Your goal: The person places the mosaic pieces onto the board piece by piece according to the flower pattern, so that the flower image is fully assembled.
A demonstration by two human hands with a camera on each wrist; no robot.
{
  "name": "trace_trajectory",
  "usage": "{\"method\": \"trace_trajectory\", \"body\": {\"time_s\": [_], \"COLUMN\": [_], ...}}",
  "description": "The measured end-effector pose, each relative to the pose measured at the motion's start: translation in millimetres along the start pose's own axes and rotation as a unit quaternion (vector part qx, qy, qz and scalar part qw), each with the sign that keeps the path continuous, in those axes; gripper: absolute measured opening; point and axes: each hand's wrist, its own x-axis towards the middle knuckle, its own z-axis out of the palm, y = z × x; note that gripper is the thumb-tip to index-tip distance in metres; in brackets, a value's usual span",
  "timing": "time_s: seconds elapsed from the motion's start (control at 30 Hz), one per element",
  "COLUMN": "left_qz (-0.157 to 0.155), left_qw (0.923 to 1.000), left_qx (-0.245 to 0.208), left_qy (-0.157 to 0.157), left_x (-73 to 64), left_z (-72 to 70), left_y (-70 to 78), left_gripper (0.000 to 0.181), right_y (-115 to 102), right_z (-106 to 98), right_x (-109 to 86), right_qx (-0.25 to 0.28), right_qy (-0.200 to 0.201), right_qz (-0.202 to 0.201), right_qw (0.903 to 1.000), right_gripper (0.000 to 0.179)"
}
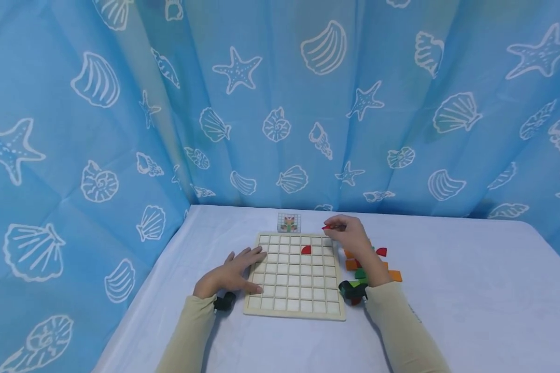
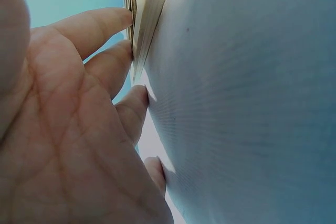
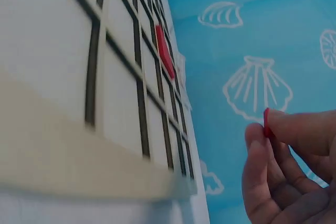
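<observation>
A pale wooden grid board [image 1: 295,315] lies on the white table. One red quarter-circle tile [image 1: 306,249] sits in a cell near its far side, also seen as a red tile [image 3: 164,52] in the right wrist view. My left hand [image 1: 237,270] rests at the board's left edge, fingers spread and fairly straight; in the left wrist view its fingertips [image 2: 124,18] touch the wooden side. Above the far right corner, my right hand [image 1: 352,235] pinches a small red tile [image 3: 267,123] between thumb and fingers. That tile's full outline is hidden by the fingers.
A small pattern card [image 1: 289,223] with a flower picture lies beyond the board. Several orange, green and red pieces [image 1: 394,275] are heaped right of the board, partly under my right forearm; a red piece [image 1: 381,252] lies there too. A blue shell-print curtain [image 1: 280,103] borders the table.
</observation>
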Motion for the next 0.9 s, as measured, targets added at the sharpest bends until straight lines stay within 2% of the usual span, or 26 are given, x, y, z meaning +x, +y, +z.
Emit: {"method": "trace_trajectory", "body": {"time_s": [0.1,0.23,0.33,0.57,0.67,0.8,0.9], "left_qz": [-0.001,-0.001,-0.001,0.000,-0.002,0.005,0.008], "left_qw": [1.0000,0.9999,0.9999,0.9999,1.0000,1.0000,0.9999], "left_qx": [-0.003,-0.014,-0.017,-0.013,-0.004,-0.006,-0.011], "left_qy": [0.003,0.004,0.004,0.003,0.005,0.006,0.003], "left_x": [0.0,-0.9,-0.8,-1.9,-2.4,-3.6,-2.9], "left_z": [1.0,1.7,2.1,5.9,2.9,1.7,3.0], "left_y": [-0.9,-1.7,-1.5,0.2,0.4,-1.4,-1.6], "left_gripper": [0.093,0.093,0.093,0.094,0.093,0.094,0.093], "right_y": [-3.7,-8.2,-12.6,-22.6,-27.0,-27.7,-23.4], "right_z": [4.2,8.2,10.8,21.6,27.5,37.4,43.8], "right_x": [2.1,5.1,6.4,3.6,6.1,8.0,8.2], "right_qx": [0.032,0.052,0.043,0.051,0.052,0.058,0.040], "right_qy": [-0.002,-0.009,-0.016,-0.036,-0.049,-0.081,-0.098], "right_qz": [0.009,-0.003,-0.026,-0.027,-0.037,-0.026,-0.008], "right_qw": [0.9995,0.9986,0.9986,0.9977,0.9968,0.9946,0.9944], "right_gripper": [0.031,0.028,0.024,0.020,0.021,0.022,0.015]}}
